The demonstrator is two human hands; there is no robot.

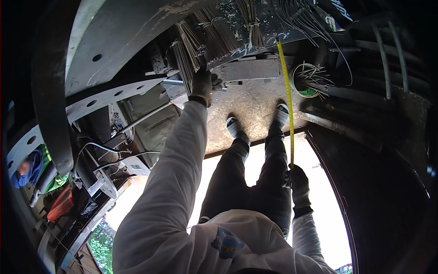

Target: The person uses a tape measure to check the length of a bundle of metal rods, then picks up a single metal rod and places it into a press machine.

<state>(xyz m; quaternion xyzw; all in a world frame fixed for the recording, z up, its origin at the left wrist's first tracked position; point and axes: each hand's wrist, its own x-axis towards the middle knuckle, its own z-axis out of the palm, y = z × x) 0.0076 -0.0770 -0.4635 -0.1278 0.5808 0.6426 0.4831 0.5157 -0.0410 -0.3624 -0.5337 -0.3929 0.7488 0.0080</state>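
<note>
My left hand (202, 85), in a black glove on a white sleeve, reaches far forward. Its fingers curl over the left end of a grey flat steel bar (251, 70), just below bundles of thin steel rods (200, 39). My right hand (297, 180), also gloved, is low beside my right leg and grips a yellow tape measure (286, 91). The tape runs straight from that hand past my right shoe (281, 112) to the far edge of the slab. My left shoe (234, 125) stands on the speckled slab (255, 100).
A green pail (306, 82) holding wire pieces sits right of the tape. A perforated steel beam (105, 97) and dark machinery with cables fill the left. Another person in a blue head covering (28, 168) is at lower left, near an orange object (61, 204). Black ribbed panels rise on the right.
</note>
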